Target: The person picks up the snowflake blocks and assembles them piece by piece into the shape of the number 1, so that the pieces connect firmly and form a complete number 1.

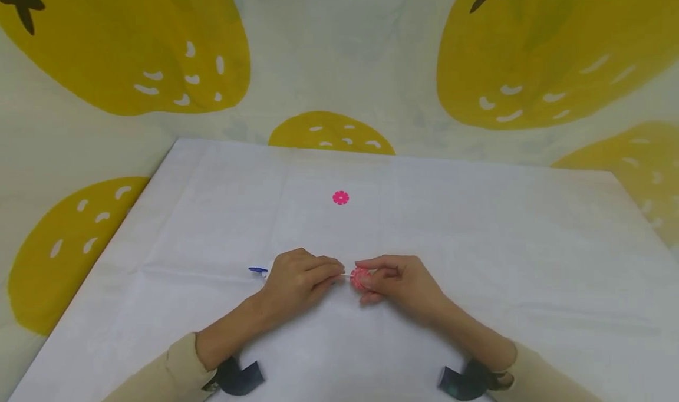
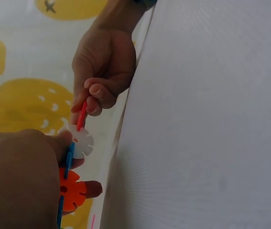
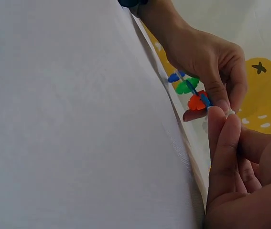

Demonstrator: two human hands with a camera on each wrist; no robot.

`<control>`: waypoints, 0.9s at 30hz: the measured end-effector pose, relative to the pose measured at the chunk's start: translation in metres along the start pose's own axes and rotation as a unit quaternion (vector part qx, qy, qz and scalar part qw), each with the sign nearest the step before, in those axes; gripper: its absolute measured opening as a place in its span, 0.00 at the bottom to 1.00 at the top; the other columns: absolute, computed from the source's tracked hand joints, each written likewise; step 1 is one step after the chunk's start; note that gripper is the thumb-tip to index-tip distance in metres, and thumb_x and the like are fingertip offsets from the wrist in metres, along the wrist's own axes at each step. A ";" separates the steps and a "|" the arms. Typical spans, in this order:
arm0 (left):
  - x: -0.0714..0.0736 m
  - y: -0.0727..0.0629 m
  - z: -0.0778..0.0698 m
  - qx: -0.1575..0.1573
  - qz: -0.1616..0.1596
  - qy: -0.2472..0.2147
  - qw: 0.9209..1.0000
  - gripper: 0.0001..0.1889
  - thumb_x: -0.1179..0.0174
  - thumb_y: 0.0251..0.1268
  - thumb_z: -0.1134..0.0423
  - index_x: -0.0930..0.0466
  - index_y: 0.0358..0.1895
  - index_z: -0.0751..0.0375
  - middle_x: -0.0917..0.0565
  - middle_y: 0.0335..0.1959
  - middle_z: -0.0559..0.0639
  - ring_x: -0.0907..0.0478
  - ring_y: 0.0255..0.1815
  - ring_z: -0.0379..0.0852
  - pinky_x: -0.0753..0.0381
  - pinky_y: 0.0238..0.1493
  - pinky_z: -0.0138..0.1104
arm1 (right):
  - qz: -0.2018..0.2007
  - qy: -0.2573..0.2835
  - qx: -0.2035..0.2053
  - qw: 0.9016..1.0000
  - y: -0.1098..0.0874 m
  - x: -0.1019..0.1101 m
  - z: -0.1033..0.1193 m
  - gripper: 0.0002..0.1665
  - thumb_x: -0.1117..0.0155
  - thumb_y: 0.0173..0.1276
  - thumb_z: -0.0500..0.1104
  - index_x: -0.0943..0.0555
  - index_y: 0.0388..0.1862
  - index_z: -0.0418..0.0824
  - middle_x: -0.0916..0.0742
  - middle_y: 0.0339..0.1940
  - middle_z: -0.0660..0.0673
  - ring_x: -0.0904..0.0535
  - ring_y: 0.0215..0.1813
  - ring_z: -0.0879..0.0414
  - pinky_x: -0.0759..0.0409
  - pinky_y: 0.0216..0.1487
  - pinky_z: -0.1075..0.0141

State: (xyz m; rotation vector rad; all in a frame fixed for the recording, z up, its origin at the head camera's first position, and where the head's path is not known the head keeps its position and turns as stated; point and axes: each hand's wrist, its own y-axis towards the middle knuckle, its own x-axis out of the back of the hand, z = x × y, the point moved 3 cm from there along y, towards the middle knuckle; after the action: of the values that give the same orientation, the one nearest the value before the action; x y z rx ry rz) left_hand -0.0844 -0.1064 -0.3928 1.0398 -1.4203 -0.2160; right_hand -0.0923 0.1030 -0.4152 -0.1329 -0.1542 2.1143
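Note:
My left hand point(image 1: 299, 278) grips a chain of notched plastic snowflake discs, pinching near its white disc point(image 2: 83, 141). In the left wrist view a blue disc point(image 2: 69, 162) and an orange disc point(image 2: 73, 193) follow down the chain. The right wrist view shows a green disc point(image 3: 187, 86) and a dark blue disc point(image 3: 174, 77) towards its far end. My right hand point(image 1: 411, 284) pinches a pink-red disc point(image 1: 358, 278) between thumb and fingers. Edge-on in the left wrist view, that disc meets the white one's rim. My left fingers hide part of the chain.
A single bright pink snowflake disc point(image 1: 340, 197) lies on the white-covered table point(image 1: 477, 225), beyond my hands. A cloth with yellow fruit prints point(image 1: 339, 48) hangs behind the table's far edge. Dark straps point(image 1: 241, 378) are on both wrists.

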 end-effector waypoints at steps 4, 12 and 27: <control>0.001 0.000 -0.002 0.005 -0.016 -0.001 1.000 0.06 0.29 0.50 0.67 0.13 0.34 0.58 0.14 0.32 0.41 0.17 0.31 0.35 0.24 0.30 0.28 | 0.001 0.017 0.001 1.000 0.000 -0.002 -0.002 0.22 0.33 0.64 0.37 0.22 0.56 0.30 0.13 0.39 0.36 0.15 0.35 0.40 0.19 0.44 0.58; 0.002 0.000 -0.004 0.029 -0.057 -0.017 0.998 0.08 0.28 0.48 0.67 0.12 0.34 0.57 0.13 0.31 0.42 0.18 0.27 0.36 0.25 0.27 0.27 | 0.008 0.063 0.003 0.998 0.000 -0.003 -0.003 0.24 0.35 0.64 0.34 0.25 0.57 0.25 0.14 0.41 0.33 0.15 0.36 0.41 0.19 0.44 0.57; 0.001 0.000 -0.007 0.035 -0.085 -0.027 0.995 0.03 0.35 0.61 0.65 0.12 0.32 0.57 0.13 0.31 0.43 0.20 0.22 0.36 0.25 0.26 0.27 | 0.013 0.059 0.028 0.998 -0.001 -0.006 -0.002 0.21 0.36 0.65 0.33 0.24 0.55 0.25 0.14 0.38 0.34 0.15 0.34 0.40 0.19 0.43 0.56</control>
State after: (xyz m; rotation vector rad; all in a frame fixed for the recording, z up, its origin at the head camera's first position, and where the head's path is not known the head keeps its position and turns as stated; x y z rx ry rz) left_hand -0.0781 -0.1042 -0.3907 1.2231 -1.3968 -0.3222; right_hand -0.0878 0.0990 -0.4172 -0.2266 -0.0225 2.1281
